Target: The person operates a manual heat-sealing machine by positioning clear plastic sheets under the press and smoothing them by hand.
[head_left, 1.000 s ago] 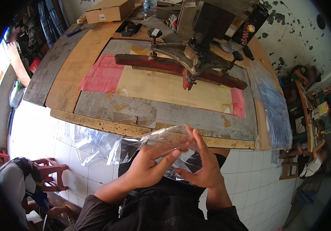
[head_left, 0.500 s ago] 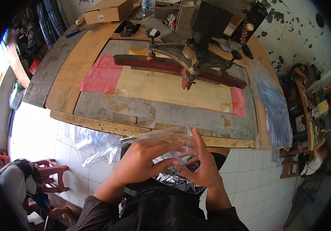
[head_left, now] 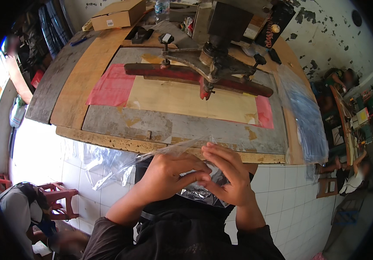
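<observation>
Gripping a clear plastic bag (head_left: 169, 158) between both hands, left hand (head_left: 167, 175) and right hand (head_left: 230, 175) pinched together at its right end; long axis trailing leftward, just below the desk (head_left: 108, 139) edge.

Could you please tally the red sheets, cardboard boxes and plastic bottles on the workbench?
Red sheets: 2, one at the left and one at the right
Cardboard box: 1
Plastic bottle: 1
Total: 4

Press (head_left: 212, 65) on workbench (head_left: 78, 86), cardboard box (head_left: 119, 14) behind; plastic bag (head_left: 108, 162) before bench edge
</observation>
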Available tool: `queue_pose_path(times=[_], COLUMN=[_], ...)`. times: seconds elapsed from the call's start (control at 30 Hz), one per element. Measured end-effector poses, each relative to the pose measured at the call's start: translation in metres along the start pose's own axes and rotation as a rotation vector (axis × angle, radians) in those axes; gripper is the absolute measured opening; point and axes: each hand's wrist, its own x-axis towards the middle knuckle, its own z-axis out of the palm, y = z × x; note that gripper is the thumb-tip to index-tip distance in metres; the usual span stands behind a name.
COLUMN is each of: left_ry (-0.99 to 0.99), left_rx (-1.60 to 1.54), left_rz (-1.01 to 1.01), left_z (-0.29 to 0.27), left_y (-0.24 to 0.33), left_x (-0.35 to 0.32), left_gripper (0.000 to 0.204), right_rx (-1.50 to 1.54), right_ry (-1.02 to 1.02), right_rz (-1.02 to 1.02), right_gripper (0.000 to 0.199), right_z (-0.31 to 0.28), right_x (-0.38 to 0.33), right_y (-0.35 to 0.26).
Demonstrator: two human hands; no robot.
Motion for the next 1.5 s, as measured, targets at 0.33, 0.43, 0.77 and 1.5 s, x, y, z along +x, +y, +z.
queue_pose_path(times=[0.33, 0.43, 0.77, 1.5], left_ry=[0.162, 0.176, 0.163, 0.354], left_rx=[0.004, 0.024, 0.072, 0.805], left_rz=[-0.016, 0.001, -0.014, 0.195], left_z=[0.019, 0.021, 0.026, -0.064], left_y=[0.004, 0.004, 0.0, -0.003], left_x=[-0.001, 0.002, 0.002, -0.009], left_gripper=[0.017, 0.015, 0.018, 0.02], right_rx=[0.015, 0.071, 0.116, 0.205], right_ry=[0.096, 0.146, 0.184, 0.69], right_rz=[0.1, 0.131, 0.223, 0.214], right_gripper=[0.056, 0.051, 0.041, 0.025], right_z=[0.001, 0.001, 0.004, -0.038], right_x=[0.002, 0.002, -0.002, -0.016], right_y=[0.001, 0.002, 0.002, 0.072])
